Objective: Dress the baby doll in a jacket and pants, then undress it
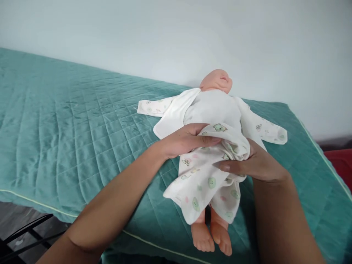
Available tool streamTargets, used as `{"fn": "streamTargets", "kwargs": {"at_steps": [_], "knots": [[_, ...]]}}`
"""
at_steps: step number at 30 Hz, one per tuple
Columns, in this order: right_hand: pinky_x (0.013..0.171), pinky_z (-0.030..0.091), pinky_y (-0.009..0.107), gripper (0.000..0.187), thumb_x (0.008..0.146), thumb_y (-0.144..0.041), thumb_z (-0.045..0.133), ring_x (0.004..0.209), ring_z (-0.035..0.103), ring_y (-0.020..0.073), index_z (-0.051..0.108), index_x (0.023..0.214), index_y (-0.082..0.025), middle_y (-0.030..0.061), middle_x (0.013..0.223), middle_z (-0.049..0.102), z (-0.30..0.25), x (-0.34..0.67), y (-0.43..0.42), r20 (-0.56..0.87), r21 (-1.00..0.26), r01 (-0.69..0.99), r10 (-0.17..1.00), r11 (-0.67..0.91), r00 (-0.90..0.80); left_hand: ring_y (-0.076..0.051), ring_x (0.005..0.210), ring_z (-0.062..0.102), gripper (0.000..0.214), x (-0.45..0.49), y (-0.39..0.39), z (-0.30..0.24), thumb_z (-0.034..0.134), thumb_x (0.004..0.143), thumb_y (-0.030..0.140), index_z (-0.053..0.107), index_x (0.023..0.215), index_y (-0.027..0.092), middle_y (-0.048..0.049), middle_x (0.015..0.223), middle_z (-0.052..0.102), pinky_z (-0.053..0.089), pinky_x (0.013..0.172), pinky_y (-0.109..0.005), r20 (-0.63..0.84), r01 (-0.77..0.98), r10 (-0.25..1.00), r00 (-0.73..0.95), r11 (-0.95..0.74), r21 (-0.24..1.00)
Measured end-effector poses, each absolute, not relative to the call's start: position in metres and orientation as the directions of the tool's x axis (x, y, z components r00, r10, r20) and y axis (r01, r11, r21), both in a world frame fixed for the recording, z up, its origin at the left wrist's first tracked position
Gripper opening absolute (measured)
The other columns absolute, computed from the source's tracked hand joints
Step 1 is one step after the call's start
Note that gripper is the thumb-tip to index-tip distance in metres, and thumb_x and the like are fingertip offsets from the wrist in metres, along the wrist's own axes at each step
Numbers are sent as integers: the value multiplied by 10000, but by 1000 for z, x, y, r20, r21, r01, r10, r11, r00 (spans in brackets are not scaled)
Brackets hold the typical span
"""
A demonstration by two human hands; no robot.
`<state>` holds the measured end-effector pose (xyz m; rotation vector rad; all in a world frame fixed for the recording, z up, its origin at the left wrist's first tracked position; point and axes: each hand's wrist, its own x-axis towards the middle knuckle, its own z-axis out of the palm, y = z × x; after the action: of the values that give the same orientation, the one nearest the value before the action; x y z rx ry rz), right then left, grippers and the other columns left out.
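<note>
A baby doll (216,81) lies on its back with its head towards the wall and its bare feet towards me. It wears a white top (173,113), whose front is spread apart over a plain white belly. White baby pants (203,176) with green and pink prints cover its legs, and their upper part is bunched at the waist. My left hand (189,139) grips the bunched cloth from the left, thumb on top. My right hand (255,165) pinches the gathered waist from the right, its thumb pressing the front. Some fingers of both hands are hidden by cloth.
A green quilted cover (82,128) lies under the doll, its piped edge running along the front and right. Behind it stands a pale wall (137,33). A red object (338,161) shows at the right, and dark metal bars (33,234) at lower left.
</note>
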<state>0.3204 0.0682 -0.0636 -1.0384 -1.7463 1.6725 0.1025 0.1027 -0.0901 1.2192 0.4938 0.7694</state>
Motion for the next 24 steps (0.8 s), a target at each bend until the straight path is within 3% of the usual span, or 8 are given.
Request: {"fn": "streamTargets", "kwargs": {"at_steps": [6,11,14,18,21,24], "knots": [[715,622,341,388,691,-279,864,869,721,253,765,1067,-261,41,963,773,-65,323,70,-174,-974,219,789,-51,-589,-223,933,686,378,102,103,-87,770,810,483,741,1027,174,-58,1005,748,530,798,-319,26,-205,735,678,156,966],[632,597,348,274,676,-334,878,757,698,254,787,922,-255,57,839,757,-64,319,69,-171,-980,175,842,-92,-512,-215,963,683,351,99,99,-73,712,858,489,723,1061,203,-41,1042,746,524,798,-303,30,-88,714,700,45,995],[591,559,314,298,685,-342,879,711,673,223,783,955,-259,51,814,735,-66,321,70,-100,-994,96,863,-60,-495,-229,978,692,399,95,96,-62,800,773,463,710,1092,242,-17,1053,750,523,787,-303,-36,65,617,786,-25,998],[446,439,245,196,721,-294,851,529,562,142,732,873,-263,2,697,663,-74,328,72,-68,-998,44,854,-52,-516,-259,906,702,383,93,95,-57,879,660,421,749,961,223,-21,938,756,522,754,-326,-158,219,532,832,-54,974],[413,383,242,187,723,-294,840,468,477,120,695,830,-244,-15,630,603,-79,331,74,-65,-998,24,856,-62,-512,-242,912,693,311,93,95,-61,844,715,409,753,942,218,-23,952,752,521,783,-315,-120,158,538,834,-25,987],[481,415,224,212,725,-290,838,551,518,119,712,881,-221,-9,709,627,-76,329,76,-30,-999,-4,849,-38,-528,-201,820,676,257,93,91,-71,805,770,427,758,898,209,-23,886,744,513,739,-287,-51,41,571,819,31,999]]}}
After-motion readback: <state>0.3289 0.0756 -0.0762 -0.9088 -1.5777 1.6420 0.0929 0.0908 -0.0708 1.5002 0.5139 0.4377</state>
